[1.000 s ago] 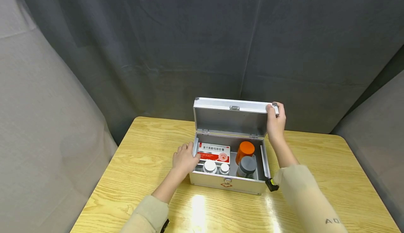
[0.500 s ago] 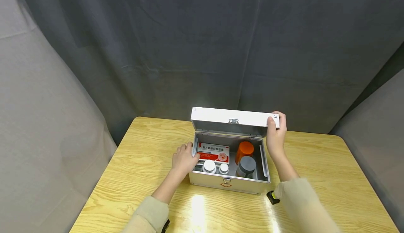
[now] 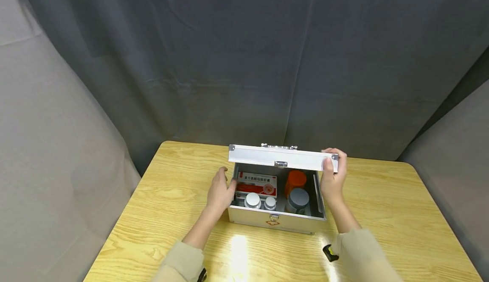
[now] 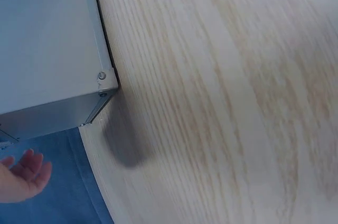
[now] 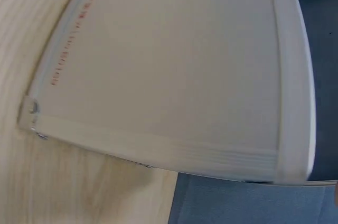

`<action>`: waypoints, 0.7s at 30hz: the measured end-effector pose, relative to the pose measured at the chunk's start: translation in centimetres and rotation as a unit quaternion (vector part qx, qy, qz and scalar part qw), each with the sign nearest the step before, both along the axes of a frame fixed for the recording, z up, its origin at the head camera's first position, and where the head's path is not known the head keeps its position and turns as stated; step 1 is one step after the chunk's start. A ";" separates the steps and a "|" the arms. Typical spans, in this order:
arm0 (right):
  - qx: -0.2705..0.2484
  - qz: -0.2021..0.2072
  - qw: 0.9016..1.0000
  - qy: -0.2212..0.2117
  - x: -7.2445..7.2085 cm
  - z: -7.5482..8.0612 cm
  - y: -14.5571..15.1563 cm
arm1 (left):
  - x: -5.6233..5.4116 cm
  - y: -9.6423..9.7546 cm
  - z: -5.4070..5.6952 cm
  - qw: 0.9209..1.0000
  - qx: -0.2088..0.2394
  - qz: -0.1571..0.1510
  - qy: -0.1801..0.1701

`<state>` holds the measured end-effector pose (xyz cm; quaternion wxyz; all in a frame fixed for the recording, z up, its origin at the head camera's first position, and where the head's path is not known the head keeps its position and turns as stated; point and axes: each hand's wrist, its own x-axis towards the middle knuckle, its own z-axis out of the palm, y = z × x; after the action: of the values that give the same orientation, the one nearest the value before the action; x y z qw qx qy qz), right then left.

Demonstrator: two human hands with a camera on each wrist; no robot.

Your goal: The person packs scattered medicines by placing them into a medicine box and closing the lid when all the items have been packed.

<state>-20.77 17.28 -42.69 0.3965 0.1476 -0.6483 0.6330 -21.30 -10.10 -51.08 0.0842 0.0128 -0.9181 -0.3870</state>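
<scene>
A silver aluminium first-aid box (image 3: 248,218) stands on the table with its lid (image 3: 252,155) partly lowered over the back. My right hand (image 3: 332,180) grips the lid's front right corner, thumb on the front edge. My left hand (image 3: 219,192) is at the box's left side, its fingers loosely bent; in the left wrist view the left hand (image 4: 25,180) appears apart from the box's metal wall (image 4: 47,49). Inside lie a red-and-white medicine carton (image 3: 257,179), two white-capped bottles, one larger (image 3: 252,200), one smaller (image 3: 270,203), an orange container (image 3: 295,180) and a grey-capped jar (image 3: 298,199).
The light wooden table (image 3: 153,222) reaches out on both sides of the box. A dark grey curtain (image 3: 214,70) hangs behind it, with pale cloth (image 3: 57,167) at the left. A carry handle (image 3: 279,147) shows on the lid.
My right hand has brought the lid forward and down, from nearly upright to a low slant. The left hand's fingers have lifted off the box's left rim.
</scene>
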 end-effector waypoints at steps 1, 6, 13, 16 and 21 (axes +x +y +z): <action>-0.001 0.001 1.000 0.004 0.1 -0.2 0.0 | 0.0 -0.1 -0.1 1.000 0.024 0.000 0.007; -0.001 0.003 0.999 0.038 0.6 -1.1 -0.1 | 0.1 -0.3 1.1 0.986 0.160 0.012 0.033; -0.001 -0.004 0.996 0.084 1.1 -2.3 -0.2 | 0.7 -0.7 5.6 0.937 0.342 0.019 -0.064; 0.011 -0.023 0.995 0.093 1.4 -2.6 -0.3 | 1.0 -0.9 7.0 0.923 0.370 0.000 -0.101; 0.030 -0.041 0.993 0.107 1.9 -3.1 -0.3 | 1.9 -0.8 8.1 0.920 0.375 -0.013 -0.117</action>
<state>-18.83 16.95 -45.80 0.4845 0.1991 -0.6264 0.5773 -19.44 -10.89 -43.00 -0.0395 0.0765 -0.7091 -0.6998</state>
